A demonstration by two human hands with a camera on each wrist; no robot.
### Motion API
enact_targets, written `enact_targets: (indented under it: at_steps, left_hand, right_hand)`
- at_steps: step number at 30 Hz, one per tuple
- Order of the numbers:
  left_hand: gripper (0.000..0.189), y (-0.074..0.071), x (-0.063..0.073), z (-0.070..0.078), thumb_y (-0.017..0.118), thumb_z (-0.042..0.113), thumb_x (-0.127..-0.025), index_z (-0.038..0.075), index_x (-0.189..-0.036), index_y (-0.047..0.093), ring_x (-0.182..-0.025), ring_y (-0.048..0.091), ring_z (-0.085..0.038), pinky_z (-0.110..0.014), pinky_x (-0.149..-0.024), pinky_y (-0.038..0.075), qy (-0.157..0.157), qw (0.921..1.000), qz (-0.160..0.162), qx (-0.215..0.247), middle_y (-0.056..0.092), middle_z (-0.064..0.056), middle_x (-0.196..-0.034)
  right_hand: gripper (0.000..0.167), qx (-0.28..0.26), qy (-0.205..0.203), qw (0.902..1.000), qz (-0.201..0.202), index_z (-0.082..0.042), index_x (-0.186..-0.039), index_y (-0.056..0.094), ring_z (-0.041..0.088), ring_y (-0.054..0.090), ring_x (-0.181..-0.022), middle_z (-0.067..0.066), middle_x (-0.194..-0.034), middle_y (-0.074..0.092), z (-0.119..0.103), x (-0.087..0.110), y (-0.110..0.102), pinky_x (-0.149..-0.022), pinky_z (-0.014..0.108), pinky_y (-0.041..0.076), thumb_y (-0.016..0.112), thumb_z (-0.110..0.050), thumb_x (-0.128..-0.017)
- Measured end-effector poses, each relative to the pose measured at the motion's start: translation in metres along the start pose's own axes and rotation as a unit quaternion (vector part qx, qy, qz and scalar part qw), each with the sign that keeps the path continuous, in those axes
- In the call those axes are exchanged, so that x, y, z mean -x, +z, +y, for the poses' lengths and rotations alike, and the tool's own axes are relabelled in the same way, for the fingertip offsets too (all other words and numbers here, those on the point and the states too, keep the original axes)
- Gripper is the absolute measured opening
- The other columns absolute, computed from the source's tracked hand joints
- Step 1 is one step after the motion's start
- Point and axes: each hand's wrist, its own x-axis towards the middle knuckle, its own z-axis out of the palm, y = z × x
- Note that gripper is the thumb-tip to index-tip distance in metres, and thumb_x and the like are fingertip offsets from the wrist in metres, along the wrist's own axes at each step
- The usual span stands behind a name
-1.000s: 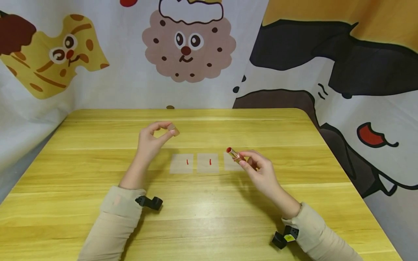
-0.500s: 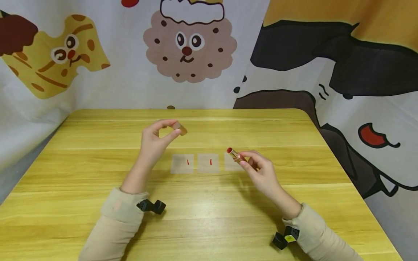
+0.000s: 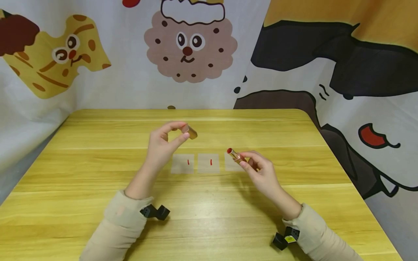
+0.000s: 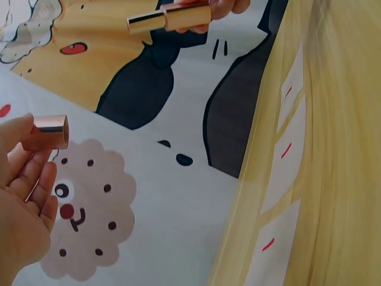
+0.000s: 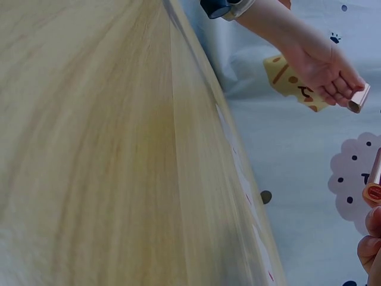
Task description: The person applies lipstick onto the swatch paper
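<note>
My left hand (image 3: 160, 145) pinches a gold-pink lipstick cap (image 3: 191, 132) between thumb and fingers, above the far part of the table. In the left wrist view the open end of the cap (image 4: 50, 132) points away from the palm. Lower and to the right, my right hand (image 3: 261, 170) holds an uncapped lipstick (image 3: 236, 156), its red tip tilted up toward the left. A gap separates cap and lipstick. Beneath the hands lies a row of three pale paper squares (image 3: 203, 167); the left wrist view shows a short red stroke (image 4: 286, 150) on each.
The wooden table (image 3: 202, 217) carries the paper squares near its middle. Behind it hangs a white curtain (image 3: 124, 72) printed with cartoon food. Small black cameras (image 3: 156, 211) are strapped at both sleeves. In the head view the right hand and lipstick partly cover the rightmost square.
The left hand with the cap has moved to the right, nearer the lipstick. My right hand and its lipstick have stayed almost still.
</note>
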Motion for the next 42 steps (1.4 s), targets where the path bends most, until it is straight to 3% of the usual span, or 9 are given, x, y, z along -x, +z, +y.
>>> enact_targets:
  at_steps: [6, 12, 34, 42]
  left_hand:
    - [0.024, 0.008, 0.004, 0.007, 0.070, -0.008, -0.082, -0.008, -0.106, 0.067, -0.097, 0.057, -0.021, -0.037, -0.092, 0.040, 0.005, 0.9998, -0.006, 0.019, 0.067, 0.001, -0.095]
    - [0.025, 0.015, 0.009, 0.012, 0.068, -0.008, -0.084, -0.008, -0.108, 0.066, -0.098, 0.053, -0.022, -0.034, -0.091, 0.040, -0.025, 0.9985, -0.009, 0.047, 0.065, 0.004, -0.095]
    - [0.027, 0.041, 0.023, 0.014, 0.070, -0.004, -0.084, -0.005, -0.110, 0.066, -0.103, 0.054, -0.021, -0.035, -0.094, 0.041, -0.051, 0.9953, -0.051, 0.065, 0.068, -0.011, -0.106]
    - [0.027, 0.047, 0.026, 0.010, 0.070, -0.005, -0.083, -0.006, -0.110, 0.065, -0.103, 0.055, -0.021, -0.035, -0.093, 0.042, -0.058, 0.9939, -0.059, 0.073, 0.067, -0.014, -0.106]
  right_hand:
    - [0.023, -0.004, 0.001, 1.0000, -0.003, 0.012, -0.101, 0.064, 0.012, 0.037, -0.052, 0.010, -0.070, 0.054, 0.000, 0.001, 0.000, -0.043, 0.024, 0.031, 0.061, 0.021, -0.081]
    - [0.022, -0.003, 0.003, 1.0000, -0.004, 0.012, -0.101, 0.064, 0.011, 0.037, -0.052, 0.009, -0.067, 0.052, 0.000, 0.001, 0.001, -0.043, 0.024, 0.031, 0.061, 0.020, -0.081]
    - [0.025, -0.026, -0.002, 0.9996, -0.008, 0.012, -0.102, 0.064, 0.011, 0.038, -0.051, 0.010, -0.073, 0.056, 0.000, 0.002, 0.003, -0.043, 0.023, 0.032, 0.060, 0.023, -0.080]
    - [0.026, -0.020, -0.011, 0.9996, -0.015, 0.013, -0.102, 0.064, 0.012, 0.037, -0.050, 0.008, -0.067, 0.051, 0.001, 0.002, 0.004, -0.042, 0.024, 0.031, 0.061, 0.024, -0.078]
